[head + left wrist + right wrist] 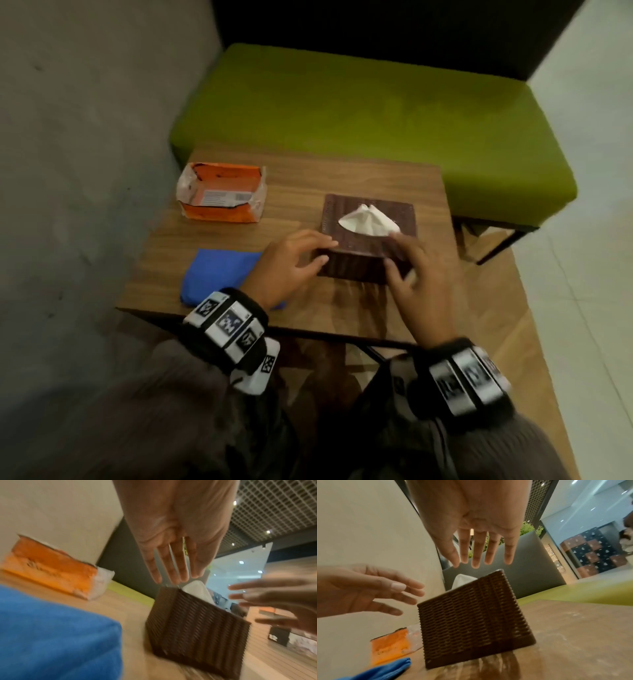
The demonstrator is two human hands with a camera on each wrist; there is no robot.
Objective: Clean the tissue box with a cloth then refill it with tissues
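Dark brown woven square tissue box sits mid on wooden table, white tissue poking from top slot. Left hand & right hand flank near corners, fingers straight/spread, holding nothing. Contact w/ box unclear. Folded blue cloth lies left, under left wrist; torn orange tissue pack further back.

Risks: box looks light, one-sided push could skid or tip it; wiping may snag the tissue.
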